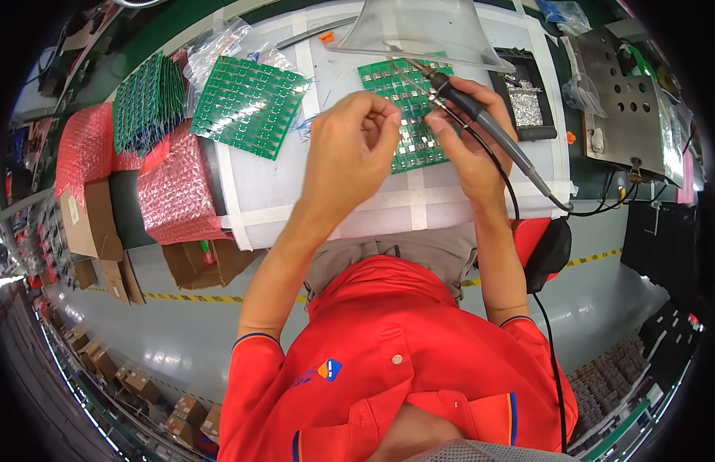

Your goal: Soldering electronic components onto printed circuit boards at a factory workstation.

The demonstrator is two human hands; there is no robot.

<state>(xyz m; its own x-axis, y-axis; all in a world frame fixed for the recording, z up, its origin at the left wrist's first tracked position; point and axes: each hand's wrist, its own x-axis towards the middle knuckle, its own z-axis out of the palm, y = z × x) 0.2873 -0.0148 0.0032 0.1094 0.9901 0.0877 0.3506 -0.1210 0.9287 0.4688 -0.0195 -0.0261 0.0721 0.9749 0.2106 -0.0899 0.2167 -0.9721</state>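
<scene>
Right hand [474, 158] around tapered soldering iron [493, 129], over gridded green board [416, 144]

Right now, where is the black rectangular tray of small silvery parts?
In the head view, the black rectangular tray of small silvery parts sits at upper right on the white work surface, between the right hand and the grey perforated metal panel.

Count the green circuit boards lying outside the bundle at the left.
2. The left board lies on the white tabletop; the right board lies there too, partly covered by the left hand and right hand. More may be hidden underneath.
</scene>
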